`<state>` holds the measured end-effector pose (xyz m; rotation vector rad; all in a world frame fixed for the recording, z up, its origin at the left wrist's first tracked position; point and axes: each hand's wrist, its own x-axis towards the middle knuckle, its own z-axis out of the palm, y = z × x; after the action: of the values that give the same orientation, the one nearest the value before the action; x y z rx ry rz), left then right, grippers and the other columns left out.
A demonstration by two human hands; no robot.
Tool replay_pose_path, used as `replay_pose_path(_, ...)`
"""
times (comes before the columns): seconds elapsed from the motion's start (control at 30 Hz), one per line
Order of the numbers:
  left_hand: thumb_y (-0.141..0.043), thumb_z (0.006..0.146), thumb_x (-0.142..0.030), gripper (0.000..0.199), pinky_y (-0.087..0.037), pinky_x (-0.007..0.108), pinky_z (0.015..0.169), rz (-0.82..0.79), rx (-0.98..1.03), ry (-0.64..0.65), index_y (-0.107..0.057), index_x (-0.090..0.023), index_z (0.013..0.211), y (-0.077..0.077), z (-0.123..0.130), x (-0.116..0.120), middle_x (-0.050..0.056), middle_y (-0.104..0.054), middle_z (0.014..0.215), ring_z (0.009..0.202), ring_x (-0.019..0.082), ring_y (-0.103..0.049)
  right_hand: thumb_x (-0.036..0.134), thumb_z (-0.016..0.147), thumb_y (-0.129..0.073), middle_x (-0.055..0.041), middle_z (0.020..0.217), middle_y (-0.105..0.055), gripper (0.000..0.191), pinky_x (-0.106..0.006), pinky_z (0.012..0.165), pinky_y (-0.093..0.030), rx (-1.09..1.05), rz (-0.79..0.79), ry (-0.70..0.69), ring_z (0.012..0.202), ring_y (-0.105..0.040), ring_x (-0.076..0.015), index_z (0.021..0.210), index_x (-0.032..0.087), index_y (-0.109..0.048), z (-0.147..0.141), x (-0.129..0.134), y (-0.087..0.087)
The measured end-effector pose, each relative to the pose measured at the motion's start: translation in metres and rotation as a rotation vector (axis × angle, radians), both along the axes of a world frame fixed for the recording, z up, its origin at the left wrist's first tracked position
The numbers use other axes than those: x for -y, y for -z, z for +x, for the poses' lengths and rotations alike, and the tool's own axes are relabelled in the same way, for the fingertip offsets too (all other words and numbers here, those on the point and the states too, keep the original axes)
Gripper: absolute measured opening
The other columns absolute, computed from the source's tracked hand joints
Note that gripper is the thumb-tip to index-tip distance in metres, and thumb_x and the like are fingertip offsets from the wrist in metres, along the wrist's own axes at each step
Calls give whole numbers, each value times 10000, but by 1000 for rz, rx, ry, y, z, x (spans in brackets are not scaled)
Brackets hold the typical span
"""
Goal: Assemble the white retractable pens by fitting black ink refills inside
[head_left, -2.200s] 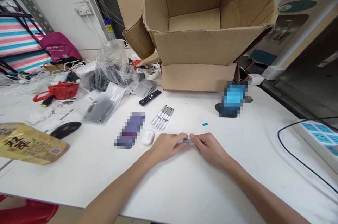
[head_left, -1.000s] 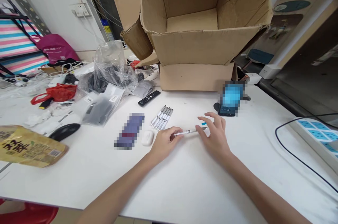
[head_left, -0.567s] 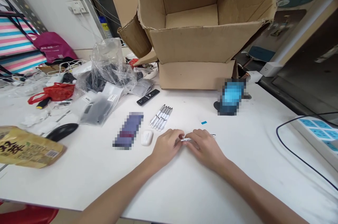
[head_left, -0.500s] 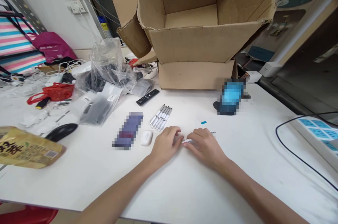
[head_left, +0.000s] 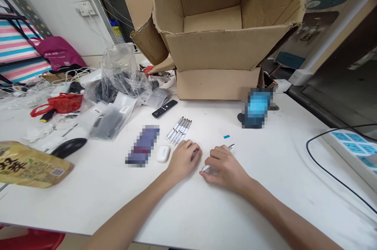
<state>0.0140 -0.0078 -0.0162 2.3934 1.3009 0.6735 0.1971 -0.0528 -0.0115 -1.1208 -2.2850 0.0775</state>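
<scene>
My right hand (head_left: pixel 222 165) is closed on a white pen (head_left: pixel 206 168), whose silver tip sticks out beyond the knuckles. My left hand (head_left: pixel 184 159) rests on the white table, fingers curled inward; whether they hold anything is hidden. Just behind it lies a row of several white and silver pens (head_left: pixel 179 131), side by side. A small white case (head_left: pixel 163 153) sits left of my left hand, and a blurred purple item (head_left: pixel 143 146) lies beyond that. Behind my right hand is a small blue strip (head_left: pixel 226 136).
A large open cardboard box (head_left: pixel 218 85) stands at the back. A black remote (head_left: pixel 165 109), plastic bags (head_left: pixel 108 120) and a yellow pouch (head_left: pixel 32 165) are on the left. On the right are a blurred device (head_left: pixel 257 108), a power strip (head_left: pixel 353 147) and a black cable.
My right hand has drawn slightly away from my left hand and toward me. The pen in it has turned, its silver tip now pointing more away from me.
</scene>
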Motion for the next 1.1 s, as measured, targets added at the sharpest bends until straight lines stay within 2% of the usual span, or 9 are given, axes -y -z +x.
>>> replay_pose_path(0.1, -456, 932, -290, 166, -450, 327, 768, -5, -1, -5, -607, -241, 884, 0, 0, 0, 16, -604, 907, 879, 186, -549, 327, 775, -632, 5, 614, -474, 213, -304, 667, -308, -40, 53, -15, 631, -419, -140, 634, 178, -576, 0, 1, -1)
replay_pose_path(0.27, -449, 934, -298, 170, -455, 336, 758, -8, 2, 1, -603, -249, 880, 0, -1, 0, 12, -606, 921, 879, 190, -552, 359, 809, -620, -6, 659, -492, 233, -305, 681, -319, -60, 53, -82, 660, -430, -146, 668, 176, -588, 1, 1, -3)
replay_pose_path(0.63, -445, 937, -292, 166, -461, 340, 762, -7, -15, 7, -597, -247, 888, 0, -1, 1, 13, -601, 927, 882, 186, -548, 318, 770, -632, 15, 625, -445, 185, -308, 674, -309, -66, 3, -84, 634, -399, -137, 658, 184, -572, 1, 2, -2)
replay_pose_path(0.77, -449, 934, -283, 157, -466, 339, 764, -5, -19, 10, -595, -247, 891, -1, 0, 1, 12, -602, 933, 882, 183, -548, 340, 796, -623, 10, 652, -469, 211, -304, 684, -317, -51, -30, -123, 653, -416, -136, 671, 181, -563, 0, 2, -4)
replay_pose_path(1.1, -451, 931, -288, 155, -471, 342, 765, 7, -34, 11, -593, -250, 883, -1, -1, 0, 14, -602, 928, 882, 188, -554, 324, 763, -639, 10, 636, -479, 207, -308, 677, -314, -32, -33, -101, 644, -426, -142, 652, 189, -529, 0, 1, -2)
